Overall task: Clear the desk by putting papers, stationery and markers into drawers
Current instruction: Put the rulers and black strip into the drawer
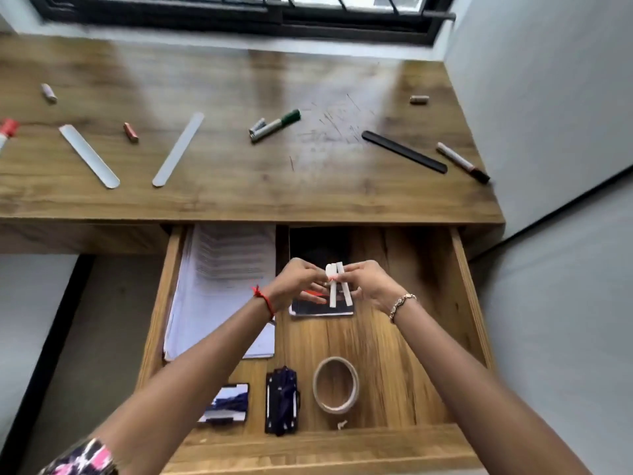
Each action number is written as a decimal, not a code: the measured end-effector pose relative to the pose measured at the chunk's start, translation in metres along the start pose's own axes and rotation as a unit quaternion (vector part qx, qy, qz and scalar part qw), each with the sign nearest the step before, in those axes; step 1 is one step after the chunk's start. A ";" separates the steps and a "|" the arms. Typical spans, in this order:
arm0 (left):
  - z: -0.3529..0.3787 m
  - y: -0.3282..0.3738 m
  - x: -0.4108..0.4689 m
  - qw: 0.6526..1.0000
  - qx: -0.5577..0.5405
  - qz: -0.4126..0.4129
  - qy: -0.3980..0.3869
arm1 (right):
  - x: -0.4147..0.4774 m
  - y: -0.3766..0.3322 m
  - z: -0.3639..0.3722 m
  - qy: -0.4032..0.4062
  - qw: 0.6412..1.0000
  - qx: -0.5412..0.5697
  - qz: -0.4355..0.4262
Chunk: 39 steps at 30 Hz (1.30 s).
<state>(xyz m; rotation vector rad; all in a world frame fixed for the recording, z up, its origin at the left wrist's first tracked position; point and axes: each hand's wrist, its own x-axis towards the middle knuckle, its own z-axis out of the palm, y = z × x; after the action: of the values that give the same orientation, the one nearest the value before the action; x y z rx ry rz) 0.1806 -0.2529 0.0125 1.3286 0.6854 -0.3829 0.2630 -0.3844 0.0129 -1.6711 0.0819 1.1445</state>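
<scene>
Head view: left hand (298, 279) & right hand (370, 282) pinch two white sticks (339, 286) over open drawer (469, 303); next prob. lower them in.

Black metal-framed window with bars (239, 15) above the far edge, pale grey painted wall (548, 80) at right, thin black strip (565, 203) along that wall's lower edge, dull grey floor (102, 320) at lower left, white flat surface with black edge (24, 303) just beside it.
</scene>
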 end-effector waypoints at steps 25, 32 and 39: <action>0.117 -0.049 0.072 0.991 0.083 -0.034 0.104 | 0.039 0.066 -0.091 0.224 0.966 -0.131 -0.007; 0.118 -0.049 0.080 0.986 0.111 -0.036 0.116 | 0.043 0.066 -0.097 0.270 0.950 -0.158 -0.015; 0.119 -0.049 0.079 0.979 0.156 -0.009 0.130 | 0.043 0.076 -0.100 0.304 0.933 -0.188 -0.024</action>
<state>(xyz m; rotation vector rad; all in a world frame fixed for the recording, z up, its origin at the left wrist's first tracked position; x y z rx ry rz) 0.2374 -0.3687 -0.0655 1.6912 0.8823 -0.3432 0.3073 -0.4756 -0.0731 -2.3154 0.2206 0.5870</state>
